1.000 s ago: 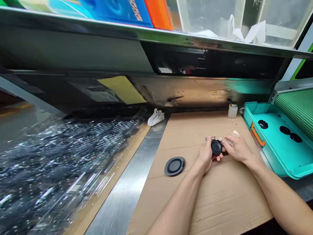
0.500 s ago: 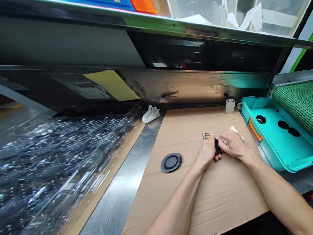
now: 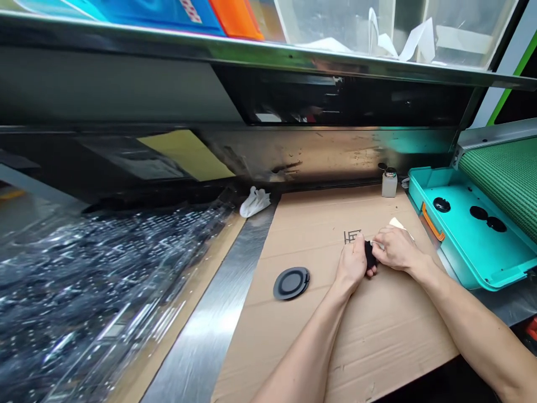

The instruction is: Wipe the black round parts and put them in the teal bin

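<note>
The left hand (image 3: 353, 260) grips a black part (image 3: 370, 256); the right hand (image 3: 394, 248), fingertips pressed together, meets its right side.

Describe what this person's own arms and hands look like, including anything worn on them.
Both the left hand and right hand are gloveless. The left forearm and right forearm are bare, with no sleeve, watch or bracelet showing. Some fingers are hidden, so rings can't be ruled out.
</note>
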Demonstrator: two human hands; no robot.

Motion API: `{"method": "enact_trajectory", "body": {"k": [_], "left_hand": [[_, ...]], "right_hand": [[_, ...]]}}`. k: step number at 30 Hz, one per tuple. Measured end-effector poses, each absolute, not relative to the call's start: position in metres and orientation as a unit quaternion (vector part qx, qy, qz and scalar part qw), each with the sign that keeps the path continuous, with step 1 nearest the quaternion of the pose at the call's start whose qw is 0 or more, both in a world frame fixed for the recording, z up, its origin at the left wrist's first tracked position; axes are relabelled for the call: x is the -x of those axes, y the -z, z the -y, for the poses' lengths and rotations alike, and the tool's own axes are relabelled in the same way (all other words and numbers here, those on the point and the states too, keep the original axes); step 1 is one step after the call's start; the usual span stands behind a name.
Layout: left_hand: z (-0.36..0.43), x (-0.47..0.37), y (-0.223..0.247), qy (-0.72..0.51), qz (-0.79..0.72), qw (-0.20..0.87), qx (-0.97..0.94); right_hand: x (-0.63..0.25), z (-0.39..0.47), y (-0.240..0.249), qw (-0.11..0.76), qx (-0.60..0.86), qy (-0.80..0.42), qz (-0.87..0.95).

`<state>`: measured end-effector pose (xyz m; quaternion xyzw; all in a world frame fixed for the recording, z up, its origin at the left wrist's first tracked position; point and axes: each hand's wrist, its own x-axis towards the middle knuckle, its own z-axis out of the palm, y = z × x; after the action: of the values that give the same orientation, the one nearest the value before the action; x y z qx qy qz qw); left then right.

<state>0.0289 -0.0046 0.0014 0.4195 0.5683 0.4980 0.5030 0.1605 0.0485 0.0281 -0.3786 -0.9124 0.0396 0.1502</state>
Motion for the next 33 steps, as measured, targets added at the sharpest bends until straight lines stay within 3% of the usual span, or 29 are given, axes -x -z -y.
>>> {"method": "enact_trajectory", "body": {"k": [5,15,22,24,28,33], "left_hand": [[0.003,-0.029,0.001,-0.515,-0.565,0.514,-0.389],[0.001,-0.027,0.003,-0.494,-0.543,0.536,-0.417],[-0.008,-0.011,-0.018,-0.61,-0.438,0.65,-0.121],[-0.008,-0.004,-0.022,-0.62,-0.402,0.669,-0.08],[-0.006,0.003,-0.022,-0.634,-0.372,0.675,-0.066],[-0.006,0.003,-0.014,-0.642,-0.313,0.693,-0.098]], "right_hand": [[-0.159,-0.049,-0.028,0.191,0.377,-0.047,0.905],[-0.161,-0.045,-0.032,0.178,0.385,-0.053,0.904],[-0.173,-0.04,-0.039,0.171,0.435,-0.089,0.88],[-0.176,-0.041,-0.041,0.158,0.434,-0.103,0.881],[-0.183,-0.048,-0.042,0.211,0.503,-0.047,0.837],[-0.194,-0.061,-0.037,0.105,0.597,-0.003,0.796]]}}
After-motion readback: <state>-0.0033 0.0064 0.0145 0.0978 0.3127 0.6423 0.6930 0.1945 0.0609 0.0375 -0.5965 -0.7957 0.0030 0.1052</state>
